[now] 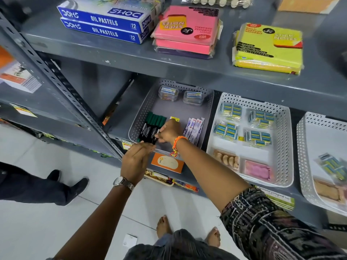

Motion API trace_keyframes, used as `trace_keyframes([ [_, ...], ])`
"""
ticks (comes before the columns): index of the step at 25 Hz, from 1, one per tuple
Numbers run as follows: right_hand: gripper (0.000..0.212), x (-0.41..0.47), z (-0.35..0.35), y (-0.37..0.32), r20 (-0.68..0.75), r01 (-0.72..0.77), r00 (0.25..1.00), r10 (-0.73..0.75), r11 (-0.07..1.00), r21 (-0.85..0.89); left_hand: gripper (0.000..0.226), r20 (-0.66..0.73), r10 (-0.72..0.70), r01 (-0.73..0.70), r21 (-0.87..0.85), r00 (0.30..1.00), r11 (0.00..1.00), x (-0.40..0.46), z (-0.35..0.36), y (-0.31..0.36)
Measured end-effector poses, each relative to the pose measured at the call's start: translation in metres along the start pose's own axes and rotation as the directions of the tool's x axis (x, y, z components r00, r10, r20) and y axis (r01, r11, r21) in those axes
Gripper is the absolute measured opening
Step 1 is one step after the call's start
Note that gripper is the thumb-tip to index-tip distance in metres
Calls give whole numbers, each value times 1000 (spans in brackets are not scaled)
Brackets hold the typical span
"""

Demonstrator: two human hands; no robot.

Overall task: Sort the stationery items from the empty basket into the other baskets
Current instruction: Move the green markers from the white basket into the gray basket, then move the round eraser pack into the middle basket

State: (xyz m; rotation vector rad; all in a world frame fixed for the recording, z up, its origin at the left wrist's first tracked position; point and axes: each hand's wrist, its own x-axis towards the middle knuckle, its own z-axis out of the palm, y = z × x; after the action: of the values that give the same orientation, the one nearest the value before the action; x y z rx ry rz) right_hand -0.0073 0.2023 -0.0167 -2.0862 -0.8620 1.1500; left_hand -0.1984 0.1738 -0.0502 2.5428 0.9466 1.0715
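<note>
A grey basket [206, 117] on the lower shelf holds a pack of green-capped markers [152, 126], two small clear boxes [168, 92], and white sachets [194, 129]. My right hand [169, 132] reaches into this basket and grips the black end of the marker pack. My left hand [136, 160] hovers at the basket's front edge, fingers together and flat, touching the pack's near end. To the right, a white basket [283, 147] carries staple packs [230, 109], erasers and a pink pack. A second white basket [304, 147] sits at the far right.
The upper shelf [131, 55] bears oil pastel boxes [105, 21], pink sticky notes [187, 29] and yellow sticky notes [268, 47]. An orange label [167, 163] hangs on the shelf front. Another person's legs [37, 184] stand at the left. A slotted steel upright [56, 81] runs diagonally.
</note>
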Motion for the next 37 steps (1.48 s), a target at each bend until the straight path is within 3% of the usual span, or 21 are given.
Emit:
trace_keyframes([
  [6, 16, -19, -48, 11, -49, 32, 999, -20, 967, 253, 19, 54, -32, 31, 22, 998, 999, -1, 2, 10],
  [10, 20, -57, -102, 31, -125, 113, 990, -67, 902, 416, 20, 104, 96, -99, 26, 990, 995, 2, 13, 32],
  [14, 17, -105, -170, 67, -291, 221, 954, -75, 831, 511, 19, 86, 210, -214, 39, 974, 976, 8, 32, 65],
  [18, 23, -156, -251, 129, -469, 307, 882, -34, 797, 520, 25, 100, 177, -184, 69, 979, 980, 4, 52, 92],
  [20, 20, -181, -291, 169, -556, 277, 831, -18, 880, 386, 31, 123, 115, -130, 119, 986, 984, 0, 61, 103],
  [22, 22, -202, -329, 209, -604, 70, 797, -4, 994, 87, 34, 142, 54, -76, 155, 988, 985, -5, 68, 111],
  [23, 26, -209, -343, 225, -589, -39, 808, 6, 998, -43, 34, 142, 28, -52, 170, 989, 984, -6, 70, 112],
  [26, 44, -222, -372, 263, -425, -248, 901, 87, 907, -341, 35, 138, -18, -7, 184, 990, 983, -8, 75, 119],
  [28, 62, -223, -376, 281, -318, -305, 935, 156, 812, -498, 35, 130, -39, 10, 211, 991, 978, -8, 80, 127],
  [31, 76, -219, -372, 299, -276, -315, 943, 187, 770, -555, 31, 101, -77, 52, 228, 992, 972, -7, 87, 136],
  [37, 65, -216, -370, 308, -350, -290, 931, 98, 781, -553, 20, 1, -118, 115, 239, 993, 964, -7, 94, 142],
])
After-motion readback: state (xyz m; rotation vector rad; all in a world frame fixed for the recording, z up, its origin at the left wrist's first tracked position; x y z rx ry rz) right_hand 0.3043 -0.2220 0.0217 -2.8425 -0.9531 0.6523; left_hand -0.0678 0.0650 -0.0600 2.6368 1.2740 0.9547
